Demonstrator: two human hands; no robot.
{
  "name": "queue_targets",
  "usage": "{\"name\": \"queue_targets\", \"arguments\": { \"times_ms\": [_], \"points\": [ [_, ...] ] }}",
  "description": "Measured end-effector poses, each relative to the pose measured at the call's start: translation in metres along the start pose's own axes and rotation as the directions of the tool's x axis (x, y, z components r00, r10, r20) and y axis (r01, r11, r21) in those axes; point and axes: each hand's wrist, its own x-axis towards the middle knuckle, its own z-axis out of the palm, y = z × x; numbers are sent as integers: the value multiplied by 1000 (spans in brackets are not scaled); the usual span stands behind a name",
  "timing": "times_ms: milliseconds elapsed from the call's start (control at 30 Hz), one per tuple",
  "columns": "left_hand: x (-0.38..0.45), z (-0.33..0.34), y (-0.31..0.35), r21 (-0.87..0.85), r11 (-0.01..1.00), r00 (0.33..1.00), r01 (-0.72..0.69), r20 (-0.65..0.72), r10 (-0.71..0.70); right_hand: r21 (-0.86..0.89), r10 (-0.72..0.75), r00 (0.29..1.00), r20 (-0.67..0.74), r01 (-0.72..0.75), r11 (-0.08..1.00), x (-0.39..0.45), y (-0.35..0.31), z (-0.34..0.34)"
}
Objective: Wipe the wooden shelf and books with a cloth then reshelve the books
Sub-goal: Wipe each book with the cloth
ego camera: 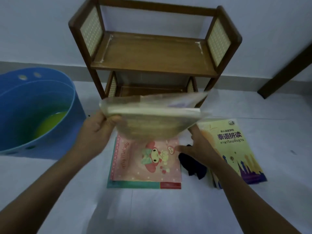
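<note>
A two-tier wooden shelf with woven side panels stands against the wall, both tiers bare. My left hand grips the left edge of a thin yellowish book, blurred by motion and held flat above the floor in front of the shelf. Just right of and below that book, my right hand hovers with fingers spread, holding nothing. Under the raised book lies a pink cartoon book on a small stack. A dark cloth lies crumpled beside it, partly under my right hand. A yellow language book tops another stack at the right.
A blue plastic bucket with yellow-green liquid at its bottom sits on the floor at the left. A dark wooden leg or frame leans across the right side. The floor is pale and the wall behind is white.
</note>
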Motion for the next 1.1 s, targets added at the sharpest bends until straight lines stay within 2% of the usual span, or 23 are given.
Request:
{"name": "queue_targets", "arguments": {
  "times_ms": [67, 133, 200, 333, 433, 500, 533, 600, 667, 733, 800, 900, 967, 1033, 1100],
  "points": [
    [9, -8, -6, -187, 978, 995, 88, 53, -80, 132, -54, 997, -55, 61, 989, 13, -16, 0],
    [10, -8, -17, -269, 951, 988, 152, 80, -136, 162, -62, 997, -48, 69, 984, 24, -20, 5],
    [3, -1, -26, -284, 942, 983, 177, 104, -153, 172, -72, 997, -28, 76, 982, 30, -15, 13],
    [-3, -1, -40, -282, 924, 960, 259, 182, -214, 323, -106, 994, -3, 101, 941, 46, -15, 12],
    [0, -12, -44, -282, 900, 922, 333, 299, -247, 246, -118, 987, 106, 89, 965, 64, -19, 2],
    [-4, -10, -53, -253, 895, 904, 367, 324, -279, 233, -86, 989, 120, 56, 971, 67, -19, 7],
    [-8, -4, -58, -204, 908, 910, 367, 283, -304, 271, -80, 991, 106, 48, 961, 65, -17, 12],
    [-10, 11, -63, -44, 941, 938, 336, 106, -330, 353, -70, 996, 57, 45, 934, 57, -13, 16],
    [0, 29, -48, 94, 971, 974, 220, 24, -223, 355, -59, 997, 39, 41, 934, 44, -15, -1],
    [15, 49, -18, 148, 983, 991, 108, 65, -119, 286, -69, 996, 62, 48, 957, 30, -15, -37],
    [33, 80, 11, 109, 992, 986, 60, 151, -76, 235, -67, 993, 92, 44, 971, 16, -6, -89],
    [46, 144, 28, 111, 984, 937, 140, 306, -168, 192, 36, 993, 113, -57, 980, -6, 23, -154],
    [44, 189, 27, 116, 967, 889, 228, 379, -255, 154, 174, 984, 32, -176, 972, -15, 52, -177],
    [41, 237, 25, 116, 909, 804, 401, 430, -410, 89, 281, 953, -115, -272, 958, -24, 84, -186],
    [40, 279, 24, 93, 797, 681, 597, 466, -565, 36, 359, 902, -238, -362, 932, -29, 112, -185]
  ]
}}
